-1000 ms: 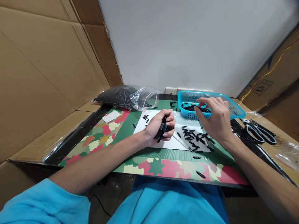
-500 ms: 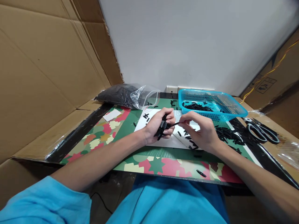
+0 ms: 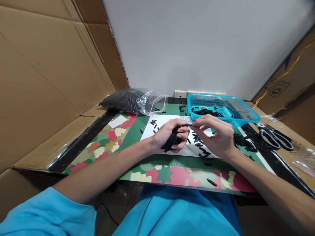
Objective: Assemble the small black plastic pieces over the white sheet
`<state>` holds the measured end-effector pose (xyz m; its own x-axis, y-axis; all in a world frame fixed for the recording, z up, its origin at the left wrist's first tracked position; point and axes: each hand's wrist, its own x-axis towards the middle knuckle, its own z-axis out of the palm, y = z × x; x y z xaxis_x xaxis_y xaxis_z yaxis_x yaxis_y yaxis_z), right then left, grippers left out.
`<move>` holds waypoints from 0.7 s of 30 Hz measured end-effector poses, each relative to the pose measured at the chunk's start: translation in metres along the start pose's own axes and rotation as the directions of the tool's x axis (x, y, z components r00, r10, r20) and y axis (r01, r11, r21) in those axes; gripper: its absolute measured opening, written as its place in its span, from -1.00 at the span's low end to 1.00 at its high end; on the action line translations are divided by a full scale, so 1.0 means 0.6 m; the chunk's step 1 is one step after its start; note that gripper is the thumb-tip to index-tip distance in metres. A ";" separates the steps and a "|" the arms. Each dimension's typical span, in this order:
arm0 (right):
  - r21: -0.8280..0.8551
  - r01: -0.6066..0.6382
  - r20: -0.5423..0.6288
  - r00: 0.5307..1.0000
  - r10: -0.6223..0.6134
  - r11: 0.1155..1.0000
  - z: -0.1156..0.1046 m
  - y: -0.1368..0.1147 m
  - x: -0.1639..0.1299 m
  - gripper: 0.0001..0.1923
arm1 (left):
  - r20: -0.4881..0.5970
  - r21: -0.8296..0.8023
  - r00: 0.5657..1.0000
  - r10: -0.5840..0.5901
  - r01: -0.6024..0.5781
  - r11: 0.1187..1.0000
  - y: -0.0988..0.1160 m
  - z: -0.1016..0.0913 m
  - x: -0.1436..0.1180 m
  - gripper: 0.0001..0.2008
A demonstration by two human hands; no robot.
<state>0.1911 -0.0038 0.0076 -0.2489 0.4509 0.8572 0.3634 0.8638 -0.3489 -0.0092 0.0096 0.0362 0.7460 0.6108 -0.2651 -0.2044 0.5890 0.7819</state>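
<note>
Cardboard walls [image 3: 44, 72] flank the worktop [image 3: 147, 172], which wears a camouflage-pattern mat with a white sheet [image 3: 159, 126] at its middle. Behind the sheet to the left lies a clear bag of black pieces [image 3: 134, 100]; behind it to the right stands a blue basket [image 3: 242, 113] holding more pieces, and scissors [image 3: 273, 137] lie right of the basket. Over the sheet, the left hand [image 3: 167, 136] is curled tight, its grip closed around a bundle of black pieces [image 3: 173, 140]. The right hand [image 3: 216, 136] meets it, thumb and forefinger pinched on a single black piece [image 3: 189, 125] at the bundle's top. Loose black pieces [image 3: 200, 146] are scattered on the sheet under the right hand.
</note>
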 end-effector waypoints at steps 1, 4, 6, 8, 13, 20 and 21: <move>0.001 -0.013 0.001 1.000 0.013 1.000 0.000 0.000 0.000 -0.85 | -0.009 0.009 1.000 0.007 -0.007 1.000 0.000 0.000 -0.001 -0.61; 0.009 -0.031 -0.006 0.999 0.031 0.999 0.000 -0.002 0.000 -0.86 | -0.034 0.018 0.999 0.019 -0.019 1.000 0.002 0.001 -0.002 -0.61; 0.013 -0.031 -0.012 0.999 0.032 0.999 -0.001 -0.004 0.001 -0.86 | -0.039 0.016 0.999 0.027 -0.027 1.000 0.002 0.000 -0.002 -0.61; 0.012 -0.025 -0.015 1.000 0.025 1.000 -0.002 -0.005 0.003 -0.85 | -0.038 0.013 0.999 0.032 -0.032 0.999 0.002 0.000 -0.002 -0.61; 0.007 -0.021 -0.019 1.000 0.022 1.000 -0.002 -0.005 0.004 -0.85 | -0.040 0.014 0.998 0.043 -0.042 0.999 0.002 0.000 -0.003 -0.63; 0.016 -0.069 -0.007 0.998 0.069 0.997 0.000 -0.004 0.004 -0.89 | -0.054 0.059 0.997 0.060 -0.057 0.997 0.003 0.003 -0.005 -0.62; 0.021 -0.076 0.003 0.997 0.076 0.997 0.000 -0.003 0.004 -0.88 | -0.055 0.058 0.997 0.061 -0.058 0.997 0.003 0.004 -0.005 -0.62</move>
<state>0.1896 -0.0045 0.0104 -0.2237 0.5156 0.8271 0.3622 0.8318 -0.4206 -0.0104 0.0077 0.0396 0.6960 0.6740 -0.2475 -0.2099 0.5206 0.8276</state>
